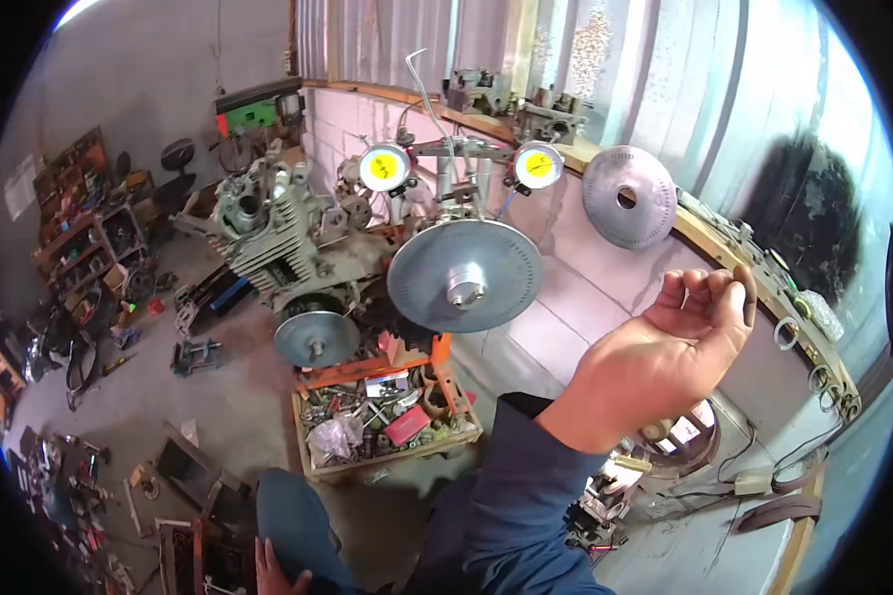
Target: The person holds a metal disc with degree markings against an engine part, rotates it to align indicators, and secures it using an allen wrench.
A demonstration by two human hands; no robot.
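Note:
My right hand (665, 342) is raised at the right, in front of the pale block wall. Its fingers are curled, with thumb and forefinger pressed together; whatever may be between them is too small to make out. My left hand (278, 572) lies at the lower edge against my blue-trousered leg, fingers apart and partly cut off. Ahead stands an engine (278, 233) with cooling fins. A large graduated metal disc (417, 288) with a bright hub faces me, and two round dial gauges (384, 169) with yellow centres sit above it. A smaller disc (318, 338) is mounted lower left.
Another graduated disc (605, 193) hangs on the wall by a wooden ledge (709, 233) carrying small parts and rings. Below the engine, an orange frame (367, 370) stands over a wooden tray (387, 466) of loose hardware. Machine parts (64, 496) litter the floor at left.

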